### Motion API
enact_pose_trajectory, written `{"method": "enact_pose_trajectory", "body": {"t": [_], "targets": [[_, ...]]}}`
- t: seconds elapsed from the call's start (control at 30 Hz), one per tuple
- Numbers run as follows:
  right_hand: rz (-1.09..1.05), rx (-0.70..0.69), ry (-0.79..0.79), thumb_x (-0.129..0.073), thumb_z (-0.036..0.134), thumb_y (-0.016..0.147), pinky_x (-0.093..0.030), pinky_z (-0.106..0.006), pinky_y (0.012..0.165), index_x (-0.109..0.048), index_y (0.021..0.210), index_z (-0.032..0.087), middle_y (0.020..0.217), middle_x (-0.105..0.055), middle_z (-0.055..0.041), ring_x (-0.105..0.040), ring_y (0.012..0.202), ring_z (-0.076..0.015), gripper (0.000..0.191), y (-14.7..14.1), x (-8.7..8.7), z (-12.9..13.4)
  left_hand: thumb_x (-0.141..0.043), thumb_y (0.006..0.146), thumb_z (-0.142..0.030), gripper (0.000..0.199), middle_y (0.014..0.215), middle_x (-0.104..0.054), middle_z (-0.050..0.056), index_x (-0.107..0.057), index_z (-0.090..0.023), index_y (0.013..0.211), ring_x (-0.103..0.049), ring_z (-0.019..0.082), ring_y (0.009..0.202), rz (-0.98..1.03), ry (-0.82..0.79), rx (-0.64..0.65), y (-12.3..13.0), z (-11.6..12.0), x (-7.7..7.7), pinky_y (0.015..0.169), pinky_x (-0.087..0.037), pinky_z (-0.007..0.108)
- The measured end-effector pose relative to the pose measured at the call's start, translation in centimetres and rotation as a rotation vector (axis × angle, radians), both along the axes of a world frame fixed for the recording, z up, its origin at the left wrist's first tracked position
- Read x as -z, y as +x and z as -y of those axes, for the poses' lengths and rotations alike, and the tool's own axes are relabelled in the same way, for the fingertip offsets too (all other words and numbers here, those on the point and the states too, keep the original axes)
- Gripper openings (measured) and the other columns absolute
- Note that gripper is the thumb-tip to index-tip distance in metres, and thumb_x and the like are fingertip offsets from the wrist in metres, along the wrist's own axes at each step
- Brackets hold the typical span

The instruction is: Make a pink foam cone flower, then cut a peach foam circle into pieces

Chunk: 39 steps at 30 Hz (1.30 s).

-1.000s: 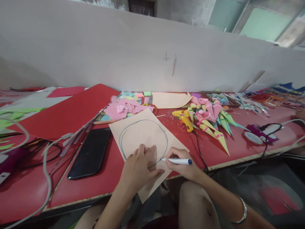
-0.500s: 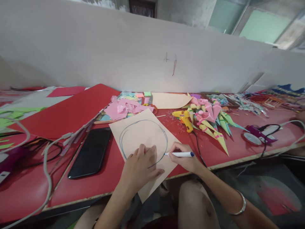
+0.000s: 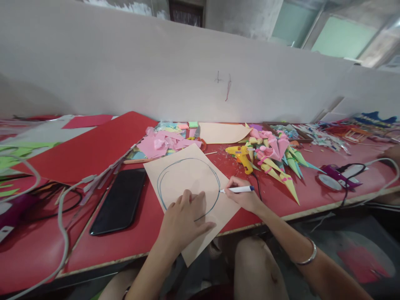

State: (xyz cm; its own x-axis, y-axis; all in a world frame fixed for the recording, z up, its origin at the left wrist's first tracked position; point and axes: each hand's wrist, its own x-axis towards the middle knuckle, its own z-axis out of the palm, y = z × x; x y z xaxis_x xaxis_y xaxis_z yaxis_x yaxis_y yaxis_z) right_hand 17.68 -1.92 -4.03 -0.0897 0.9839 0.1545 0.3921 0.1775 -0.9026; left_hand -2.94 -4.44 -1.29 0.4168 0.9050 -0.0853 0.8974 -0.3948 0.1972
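A cream sheet of paper [image 3: 175, 171] lies at an angle on the red table, its near corner hanging past the edge. A large circle in dark blue lines is drawn on it. My left hand [image 3: 184, 216] rests flat on the sheet, fingers spread, covering the circle's lower left part. In my right hand [image 3: 245, 198] is a white marker pen [image 3: 239, 189] with a blue end, gripped between thumb and fingers. Its tip touches the paper at the circle's right side.
Left of the sheet lies a black phone [image 3: 120, 202], with a white cable [image 3: 62, 225] farther left. Behind are pink paper scraps [image 3: 162, 141], a yellow glue gun [image 3: 240, 156] and folded paper cones [image 3: 278, 154]. A purple device [image 3: 340, 177] lies at right.
My right hand and the marker pen have moved slightly up along the circle's right side, and the line there looks darker. My left hand stays in place.
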Motion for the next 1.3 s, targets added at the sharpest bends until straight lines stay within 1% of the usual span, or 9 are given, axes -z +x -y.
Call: {"method": "enact_pose_trajectory", "body": {"t": [0.17,0.33,0.47,0.67,0.93,1.3], "targets": [[-0.014,0.035,-0.005,-0.055,0.022,0.068,-0.026,-0.020,0.043,-0.045,0.060,0.019,0.051,-0.043,0.0068,-0.035,0.045,-0.0075,0.013,0.1,0.1,-0.9,-0.051,0.070,-0.057,0.066,0.105,-0.046,0.008,-0.036,-0.028,0.127,-0.052,0.026,0.095,-0.021,0.006,0.003,0.0,0.0,0.0,0.077,-0.042,0.038],[-0.017,0.090,0.028,-0.055,0.023,0.068,-0.026,-0.020,0.044,-0.043,0.058,0.020,0.052,-0.043,0.0066,-0.037,0.047,-0.0085,0.015,0.2,0.5,-1.8,-0.051,0.070,-0.057,0.066,0.105,-0.046,0.008,-0.036,-0.027,0.127,-0.052,0.026,0.095,-0.032,0.008,0.007,0.1,0.0,-0.1,0.077,-0.042,0.039],[-0.025,0.110,0.038,-0.052,0.028,0.071,-0.027,-0.021,0.043,-0.043,0.059,0.020,0.052,-0.044,0.0060,-0.037,0.046,-0.0090,0.016,0.3,0.7,-2.1,-0.050,0.071,-0.057,0.066,0.105,-0.047,0.008,-0.036,-0.026,0.127,-0.053,0.026,0.093,-0.031,0.013,0.012,0.1,0.0,-0.1,0.076,-0.043,0.039],[-0.019,0.105,0.052,-0.052,0.027,0.070,-0.028,-0.021,0.045,-0.042,0.058,0.020,0.052,-0.043,0.0062,-0.038,0.047,-0.0090,0.017,0.2,0.7,-2.0,-0.049,0.071,-0.057,0.065,0.104,-0.046,0.009,-0.037,-0.025,0.126,-0.052,0.027,0.094,-0.034,0.040,0.019,0.1,0.0,0.0,0.076,-0.043,0.039],[0.006,0.095,0.061,-0.053,0.023,0.067,-0.028,-0.021,0.046,-0.044,0.059,0.019,0.053,-0.045,0.0058,-0.039,0.049,-0.0094,0.013,0.3,0.6,-1.8,-0.049,0.071,-0.057,0.066,0.104,-0.046,0.009,-0.037,-0.025,0.127,-0.052,0.026,0.096,-0.020,0.024,0.013,0.0,0.0,0.0,0.079,-0.042,0.039],[0.023,0.057,0.042,-0.053,0.020,0.066,-0.028,-0.019,0.043,-0.043,0.059,0.019,0.052,-0.045,0.0060,-0.039,0.047,-0.0079,0.012,0.0,0.3,-0.6,-0.050,0.071,-0.055,0.064,0.104,-0.046,0.008,-0.037,-0.025,0.125,-0.052,0.026,0.096,-0.024,0.020,0.019,0.2,0.0,-0.2,0.077,-0.041,0.038]]}}
